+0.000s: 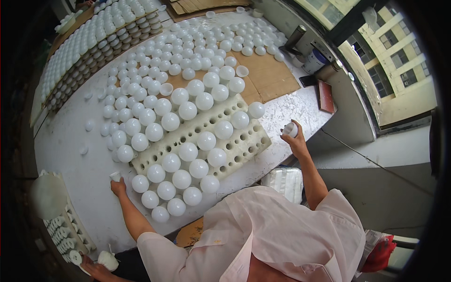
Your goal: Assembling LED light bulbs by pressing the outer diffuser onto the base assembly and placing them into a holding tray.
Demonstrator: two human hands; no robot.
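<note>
A pale counter (61, 141) is being covered across much of its length by white globe covers, and at its far left a tall layered stack (89, 51) of similar rounded pieces is being supported. A flat brown cardboard sheet (270, 77) is being overlapped by part of the loose spread. Two long foam blocks are being set side by side nearer the person, the far block (188, 129) and the near block (251, 146) both being pierced by rows of holes, some of which are being left uncovered. The right hand (298, 143) is being held out past the right end of the near block, by the counter's edge, while the left hand (119, 187) is being held over the counter to the left of both blocks. Glossy white globes (206, 140) are being borne in rows along the blocks, well apart from the fingers of the right hand. A white cup-shaped cover (290, 129) is being gripped between the thumb and fingers of that hand, which are being spread only as wide as its sides, with its hollow mouth being exposed. A small white piece (115, 176) is being pinched at the tips of the left fingers, which are being kept narrow around it; its full shape is being partly hidden by them.
</note>
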